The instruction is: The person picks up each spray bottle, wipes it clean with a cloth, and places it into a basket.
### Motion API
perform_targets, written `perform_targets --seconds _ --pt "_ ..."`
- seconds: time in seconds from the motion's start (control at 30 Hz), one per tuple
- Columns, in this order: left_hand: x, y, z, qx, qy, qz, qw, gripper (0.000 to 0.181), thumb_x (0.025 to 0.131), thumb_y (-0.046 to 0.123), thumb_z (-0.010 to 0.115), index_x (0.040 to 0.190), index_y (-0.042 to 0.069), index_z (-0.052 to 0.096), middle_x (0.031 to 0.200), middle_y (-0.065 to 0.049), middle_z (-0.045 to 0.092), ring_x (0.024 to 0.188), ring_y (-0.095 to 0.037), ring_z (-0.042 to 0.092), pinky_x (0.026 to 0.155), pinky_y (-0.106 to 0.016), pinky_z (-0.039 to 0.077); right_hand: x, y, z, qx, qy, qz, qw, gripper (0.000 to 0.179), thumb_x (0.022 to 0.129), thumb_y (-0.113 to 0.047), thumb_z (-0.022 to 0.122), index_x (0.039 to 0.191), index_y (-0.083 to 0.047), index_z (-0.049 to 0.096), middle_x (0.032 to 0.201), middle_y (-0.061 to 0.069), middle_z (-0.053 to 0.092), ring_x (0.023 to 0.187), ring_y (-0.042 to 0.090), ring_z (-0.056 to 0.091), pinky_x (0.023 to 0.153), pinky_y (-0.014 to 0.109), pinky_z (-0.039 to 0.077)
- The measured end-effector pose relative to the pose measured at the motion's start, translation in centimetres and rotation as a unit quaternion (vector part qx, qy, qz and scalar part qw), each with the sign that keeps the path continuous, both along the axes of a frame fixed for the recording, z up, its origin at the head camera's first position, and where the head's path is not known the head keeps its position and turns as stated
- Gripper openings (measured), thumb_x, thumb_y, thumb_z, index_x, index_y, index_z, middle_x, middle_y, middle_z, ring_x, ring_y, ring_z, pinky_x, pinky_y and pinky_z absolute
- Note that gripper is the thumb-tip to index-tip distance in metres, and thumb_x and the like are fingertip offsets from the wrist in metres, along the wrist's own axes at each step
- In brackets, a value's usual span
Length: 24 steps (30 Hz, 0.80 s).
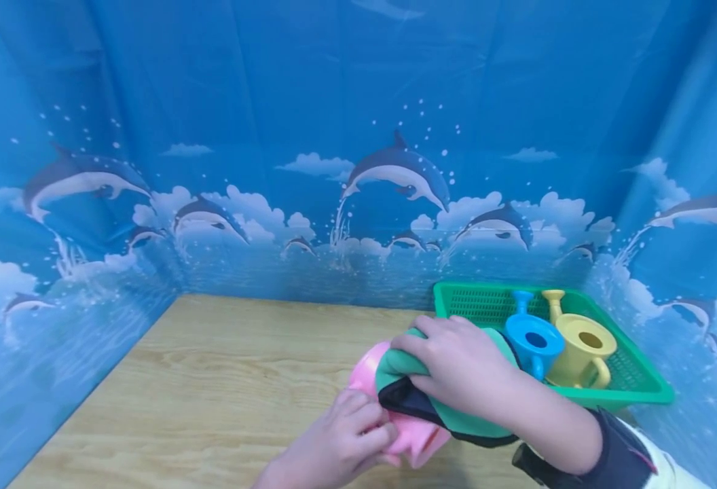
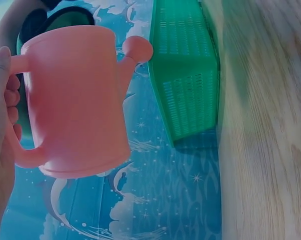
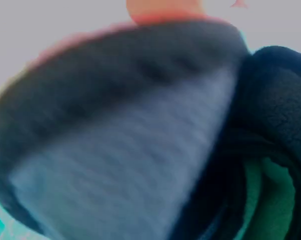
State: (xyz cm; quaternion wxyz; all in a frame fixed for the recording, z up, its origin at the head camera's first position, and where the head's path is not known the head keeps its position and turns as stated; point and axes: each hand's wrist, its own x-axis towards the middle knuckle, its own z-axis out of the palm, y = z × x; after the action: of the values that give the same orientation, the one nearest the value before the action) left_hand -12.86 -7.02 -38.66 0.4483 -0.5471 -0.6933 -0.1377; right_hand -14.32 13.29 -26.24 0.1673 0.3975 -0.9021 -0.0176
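A pink toy watering can (image 2: 75,100) is held up over the table, its spout end pointing toward the basket in the left wrist view. My left hand (image 1: 340,438) grips its handle, fingers curled round it. My right hand (image 1: 459,367) holds a green cloth with black edging (image 1: 389,370), bunched in the fingers and laid against the can's upper side. In the right wrist view the cloth (image 3: 125,150) fills most of the picture, its folds hiding the hand.
At the right stands a green plastic basket (image 1: 646,390) holding a blue watering can (image 1: 532,339) and a yellow watering can (image 1: 581,346). Below is a wooden table (image 1: 224,380). Behind it hangs a blue curtain (image 1: 285,88) printed with dolphins.
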Motion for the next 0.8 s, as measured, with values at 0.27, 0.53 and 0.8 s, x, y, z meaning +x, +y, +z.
perform_targets --seconds 0.27,0.53,0.8 --pt "0.6 0.3 0.7 -0.025 0.030 -0.015 0.9991 0.019 0.095 0.035 0.059 0.088 0.019 0.064 0.083 0.008 0.052 0.081 -0.008 0.046 0.077 -0.020 0.038 -1.5 -1.4 -0.5 -0.013 0.033 0.015 0.9992 0.037 0.079 -0.032 0.078 0.113 -0.019 0.068 0.098 0.002 0.064 0.084 0.018 0.062 0.068 0.035 0.050" --pt "0.8 0.0 1.3 -0.023 0.049 -0.002 0.9986 0.021 0.095 0.036 0.057 0.087 0.018 0.064 0.083 0.008 0.052 0.080 -0.009 0.047 0.078 -0.022 0.038 -0.9 -0.8 0.6 -0.002 0.011 0.038 0.9992 0.038 0.079 -0.031 0.078 0.115 -0.025 0.068 0.100 0.000 0.063 0.086 0.015 0.061 0.073 0.035 0.051" --pt "0.7 -0.5 1.9 -0.002 0.065 0.010 0.9979 0.026 0.096 0.038 0.054 0.086 0.016 0.064 0.084 0.007 0.055 0.076 -0.008 0.047 0.075 -0.020 0.038 1.1 1.5 2.2 0.021 -0.012 0.046 0.9987 0.037 0.076 -0.030 0.080 0.111 -0.032 0.069 0.092 -0.009 0.059 0.075 0.008 0.053 0.066 0.029 0.047"
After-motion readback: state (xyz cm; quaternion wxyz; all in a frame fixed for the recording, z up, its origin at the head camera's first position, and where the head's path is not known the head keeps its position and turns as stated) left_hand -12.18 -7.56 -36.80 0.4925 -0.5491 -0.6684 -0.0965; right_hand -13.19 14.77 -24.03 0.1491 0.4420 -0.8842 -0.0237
